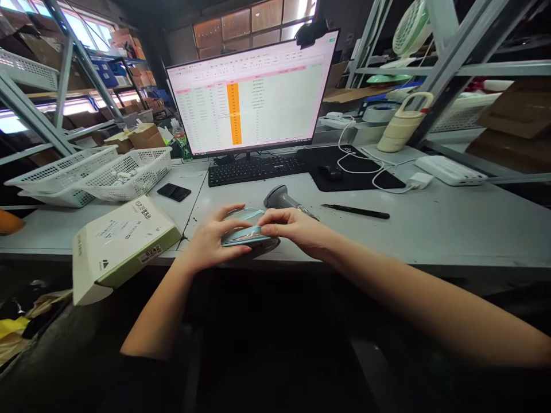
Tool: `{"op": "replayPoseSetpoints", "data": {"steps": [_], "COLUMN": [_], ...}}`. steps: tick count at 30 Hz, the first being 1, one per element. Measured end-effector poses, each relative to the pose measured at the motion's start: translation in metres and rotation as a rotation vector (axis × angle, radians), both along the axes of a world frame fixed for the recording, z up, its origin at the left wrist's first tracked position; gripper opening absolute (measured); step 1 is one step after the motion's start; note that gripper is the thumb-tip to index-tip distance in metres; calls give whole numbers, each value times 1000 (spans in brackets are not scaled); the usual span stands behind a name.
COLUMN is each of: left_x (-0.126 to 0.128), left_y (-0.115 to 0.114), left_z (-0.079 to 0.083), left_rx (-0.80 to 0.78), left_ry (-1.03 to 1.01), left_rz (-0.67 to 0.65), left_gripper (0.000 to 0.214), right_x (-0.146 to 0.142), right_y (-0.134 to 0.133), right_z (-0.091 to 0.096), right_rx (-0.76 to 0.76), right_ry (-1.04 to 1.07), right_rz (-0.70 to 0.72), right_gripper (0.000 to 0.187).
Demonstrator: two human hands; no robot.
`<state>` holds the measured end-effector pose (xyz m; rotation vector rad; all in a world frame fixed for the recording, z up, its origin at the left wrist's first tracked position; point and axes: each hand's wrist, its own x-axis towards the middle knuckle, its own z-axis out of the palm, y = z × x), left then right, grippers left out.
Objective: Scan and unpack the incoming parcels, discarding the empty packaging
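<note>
Near the desk's front edge, a rounded light-blue item in shiny clear wrapping (244, 234) is between my hands; its exact kind I cannot make out. My left hand (210, 236) is wrapped around its left side, fingers over the top and thumb along the near edge. With thumb and forefinger together, my right hand (297, 230) pinches the wrapped item on its right side. Just behind my right hand lies a grey handheld scanner (280, 198), its handle partly hidden. A white and green box (124, 244) with its flap open sits left of my left hand, overhanging the desk edge.
A black pen-like tool (356, 211) lies to the right. Behind are a keyboard (253, 169), a mouse (330, 171) on a black mat, and a monitor (279, 97). A phone (174, 192) and white baskets (129, 172) stand left; a white cable and power bank (451, 170) lie right.
</note>
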<state>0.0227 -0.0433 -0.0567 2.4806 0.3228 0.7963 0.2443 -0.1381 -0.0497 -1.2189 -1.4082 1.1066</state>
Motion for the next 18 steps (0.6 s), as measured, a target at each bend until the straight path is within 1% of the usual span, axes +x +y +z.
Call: {"op": "replayPoseSetpoints", "data": {"steps": [2, 4, 6, 7, 8, 9, 10, 11, 12, 13, 14, 15, 16, 17, 18], "left_x": [2, 3, 2, 1, -1, -2, -3, -4, -4, -2, 0, 3, 8, 14, 21], "left_y": [-3, -4, -4, -4, -4, -4, -4, -4, -3, -3, -2, -1, 0, 1, 1], "left_z": [6, 8, 7, 6, 4, 3, 1, 0, -1, -3, -6, -10, -15, -22, -30], "left_rx": [43, 39, 51, 74, 106, 140, 163, 169, 156, 133, 95, 39, -49, -180, -354], "left_ry": [35, 25, 11, 9, 15, 21, 16, -4, -47, -127, -240, -380, -524, -655, -759], "left_rz": [-21, -62, -65, -38, 0, 42, 76, 106, 136, 171, 218, 269, 304, 312, 293], "left_gripper": [37, 27, 17, 14, 14, 16, 21, 30, 43, 59, 77, 93, 105, 111, 111], "right_x": [-4, -6, -6, -4, -3, -1, 0, 1, 0, -1, -4, -6, -9, -12, -15], "right_y": [0, -2, -5, -7, -8, -8, -8, -7, -6, -4, -1, 2, 4, 7, 9], "right_z": [-6, -11, -17, -20, -24, -28, -32, -36, -39, -42, -45, -47, -48, -49, -50], "right_rx": [89, 260, 455, 513, 525, 500, 455, 409, 372, 350, 340, 330, 321, 319, 322], "right_ry": [-56, -188, -325, -365, -385, -390, -390, -388, -376, -345, -283, -198, -107, -29, 23], "right_rz": [-60, -157, -269, -282, -250, -186, -109, -53, -42, -76, -146, -224, -303, -376, -427], "right_gripper": [25, 21, 21, 30, 47, 67, 81, 85, 79, 70, 63, 59, 60, 63, 67]}}
